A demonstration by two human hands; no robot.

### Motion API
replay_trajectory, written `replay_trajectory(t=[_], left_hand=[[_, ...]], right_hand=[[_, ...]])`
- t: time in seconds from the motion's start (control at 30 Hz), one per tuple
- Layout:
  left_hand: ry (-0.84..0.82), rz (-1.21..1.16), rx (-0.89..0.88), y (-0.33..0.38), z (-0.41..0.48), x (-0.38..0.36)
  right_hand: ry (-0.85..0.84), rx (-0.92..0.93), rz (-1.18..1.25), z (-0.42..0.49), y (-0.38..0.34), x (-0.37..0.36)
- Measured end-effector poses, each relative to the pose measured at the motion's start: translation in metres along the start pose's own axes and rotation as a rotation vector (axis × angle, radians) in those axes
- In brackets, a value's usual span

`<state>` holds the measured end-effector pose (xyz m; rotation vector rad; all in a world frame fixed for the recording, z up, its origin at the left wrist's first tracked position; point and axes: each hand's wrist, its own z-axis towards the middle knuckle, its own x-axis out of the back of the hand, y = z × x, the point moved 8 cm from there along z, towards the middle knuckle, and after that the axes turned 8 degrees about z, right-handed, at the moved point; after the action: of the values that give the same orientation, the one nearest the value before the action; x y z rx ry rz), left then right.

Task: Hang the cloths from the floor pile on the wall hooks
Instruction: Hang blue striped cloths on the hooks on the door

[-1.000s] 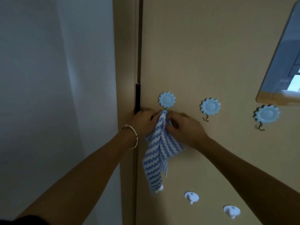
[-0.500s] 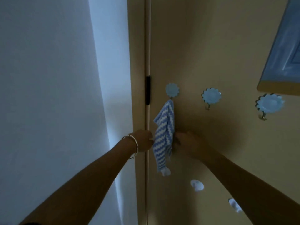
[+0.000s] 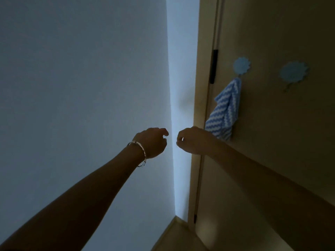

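A blue-and-white zigzag cloth [image 3: 225, 109] hangs from the leftmost blue flower hook [image 3: 241, 65] on the beige door. A second flower hook [image 3: 293, 71] to its right carries nothing. My left hand [image 3: 152, 142], with a bracelet on the wrist, hovers in front of the white wall with loosely curled fingers and holds nothing. My right hand [image 3: 192, 140] is beside it, just left of and below the cloth's bottom corner, fingers loosely curled and empty. The floor pile is out of view.
The beige door [image 3: 272, 124] fills the right side, with a dark hinge [image 3: 213, 67] at its left edge. A white wall [image 3: 81, 87] covers the left. A strip of floor [image 3: 177, 238] shows at the bottom.
Both hands let go of the cloth, dropped and swung left, away from the door. The cloth now hangs on the hook by itself. The view has turned left.
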<state>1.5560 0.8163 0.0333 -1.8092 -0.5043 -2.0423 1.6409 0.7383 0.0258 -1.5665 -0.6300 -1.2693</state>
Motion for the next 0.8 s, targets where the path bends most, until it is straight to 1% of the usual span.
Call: replay_trajectory(t=[0.2, 0.37, 0.5, 0.63, 0.8], left_hand=[[-0.013, 0.029, 0.187, -0.079, -0.068, 0.009], [-0.003, 0.051, 0.351, -0.153, -0.146, 0.03], [0.026, 0.064, 0.467, -0.212, -0.228, 0.051], [0.06, 0.069, 0.59, -0.276, -0.337, 0.072], [-0.005, 0.041, 0.66, -0.343, -0.486, 0.081]], right_hand=[[-0.111, 0.151, -0.005, 0.011, -0.088, -0.034], [-0.165, 0.304, -0.025, 0.006, -0.192, -0.06], [-0.2, 0.413, -0.037, -0.014, -0.292, -0.086], [-0.235, 0.536, -0.057, -0.052, -0.407, -0.119], [-0.411, 0.733, -0.155, -0.135, -0.562, -0.194]])
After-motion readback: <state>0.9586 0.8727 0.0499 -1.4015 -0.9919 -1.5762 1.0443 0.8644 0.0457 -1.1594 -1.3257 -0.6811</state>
